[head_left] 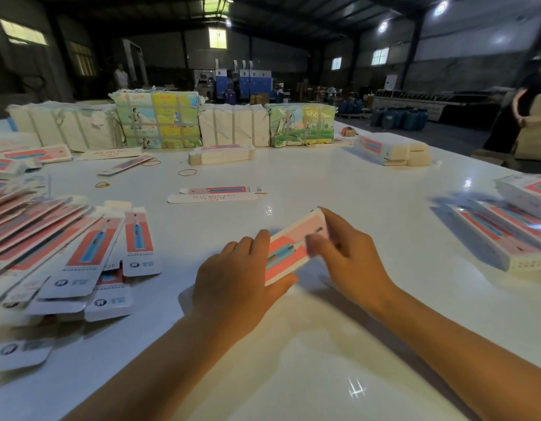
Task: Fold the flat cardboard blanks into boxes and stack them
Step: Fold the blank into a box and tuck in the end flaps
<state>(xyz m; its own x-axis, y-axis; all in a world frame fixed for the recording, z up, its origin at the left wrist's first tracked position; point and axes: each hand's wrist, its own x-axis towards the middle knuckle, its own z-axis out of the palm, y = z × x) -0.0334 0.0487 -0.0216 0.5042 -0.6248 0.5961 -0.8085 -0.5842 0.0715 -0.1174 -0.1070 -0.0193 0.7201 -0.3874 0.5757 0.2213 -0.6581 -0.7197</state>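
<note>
Both hands on one blank (293, 247), mid-fold, above white table (324, 344). Left hand (238, 281) fingers curled round near end; right hand (348, 256) pinched far edge. Left of fingers: fanned flat blanks (65, 247), uncountable. Right: at least three folded boxes (500, 235). Beyond fingertips: one loose blank (217, 194), three rubber bands (187, 172). Judged: most still unfolded.

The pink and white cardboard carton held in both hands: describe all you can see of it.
The pink and white cardboard carton is long and narrow, printed with a blue toothbrush picture on a pink panel with white edges. It slants from near left up to far right above the glossy white table. The left hand grips its near end; the right hand pinches its far part.
</note>
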